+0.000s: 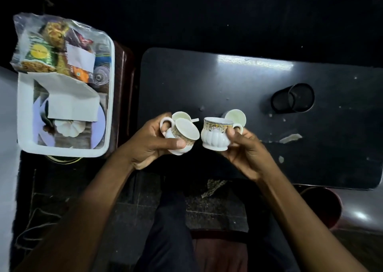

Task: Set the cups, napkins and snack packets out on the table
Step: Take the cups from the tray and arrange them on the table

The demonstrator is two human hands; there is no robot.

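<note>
My left hand (154, 142) grips a white ribbed cup (183, 136) with a gold floral band, tilted so its mouth faces me. My right hand (243, 148) holds a matching cup (214, 138) upright by its handle. Both cups hang just over the near left part of the dark glossy table (228, 81). Behind each cup a pale round shape shows; I cannot tell whether it is another cup or a reflection. On the left, a white tray (22, 114) holds white napkins (72, 99), another white cup (69, 127) and a clear bag of snack packets (44, 48).
A black mesh holder (293, 100) lies on its side on the table's right half. White scraps (290, 138) lie near the table's front edge. The tray rests on a brown stand beside the table. A red stool (320, 207) stands lower right. My legs are below.
</note>
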